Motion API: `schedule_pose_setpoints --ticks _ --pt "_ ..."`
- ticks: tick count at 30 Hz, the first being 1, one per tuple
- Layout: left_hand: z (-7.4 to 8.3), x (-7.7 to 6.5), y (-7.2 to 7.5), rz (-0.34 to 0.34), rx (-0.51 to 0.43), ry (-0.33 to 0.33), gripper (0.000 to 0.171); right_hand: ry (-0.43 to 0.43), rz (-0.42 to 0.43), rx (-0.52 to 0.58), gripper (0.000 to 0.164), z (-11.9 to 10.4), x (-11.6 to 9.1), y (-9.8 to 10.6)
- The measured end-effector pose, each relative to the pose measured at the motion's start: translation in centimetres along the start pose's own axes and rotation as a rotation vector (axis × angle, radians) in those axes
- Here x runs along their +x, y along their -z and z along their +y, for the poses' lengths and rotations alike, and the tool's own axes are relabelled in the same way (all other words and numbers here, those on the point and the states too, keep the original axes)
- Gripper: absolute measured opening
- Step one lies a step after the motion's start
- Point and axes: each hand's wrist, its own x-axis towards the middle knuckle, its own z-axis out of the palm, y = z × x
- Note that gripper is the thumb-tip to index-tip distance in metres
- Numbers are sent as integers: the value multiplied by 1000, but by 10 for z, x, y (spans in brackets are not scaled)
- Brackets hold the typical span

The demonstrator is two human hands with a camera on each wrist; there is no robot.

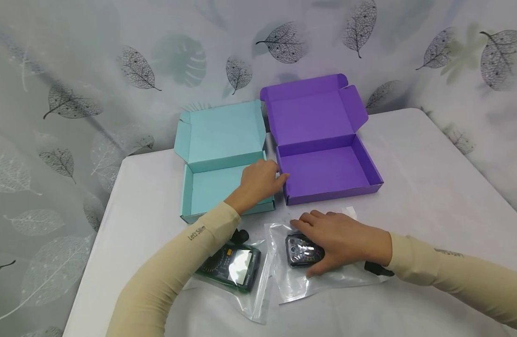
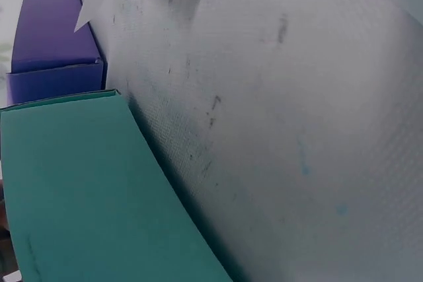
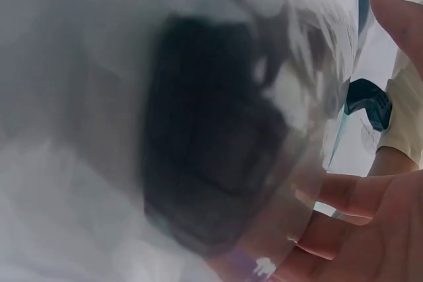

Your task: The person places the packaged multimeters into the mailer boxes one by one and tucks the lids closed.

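Note:
My left hand (image 1: 260,180) is at the right side wall of the open teal box (image 1: 224,133), gripping it with bent fingers; the fingertips are partly hidden. In the left wrist view the outside of the teal box (image 2: 99,189) fills the lower left. My right hand (image 1: 342,236) holds a clear plastic bag (image 1: 289,285) with a small black device (image 1: 302,250) inside, thumb on the near side and fingers on the far side. The device (image 3: 205,137) looks dark and blurred through the plastic in the right wrist view. Under the left forearm lies a bagged multimeter (image 1: 235,267).
An open purple box (image 1: 325,171) stands right of the teal one, its lid raised. Both boxes sit on a white-covered table (image 1: 426,187). Behind and to the left hangs a leaf-patterned curtain (image 1: 178,28).

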Motion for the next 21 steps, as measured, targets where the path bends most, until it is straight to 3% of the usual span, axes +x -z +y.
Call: schedule_pose_setpoints --ticks 9,15,21 --pt "3 1 -3 38 67 -35 36 18 55 -67 96 1 -4 -11" --pt "3 4 -4 47 106 -89 55 24 73 -83 92 1 -5 -11" --pt "2 5 -6 95 185 -164 33 24 69 -81 87 1 -5 -11"
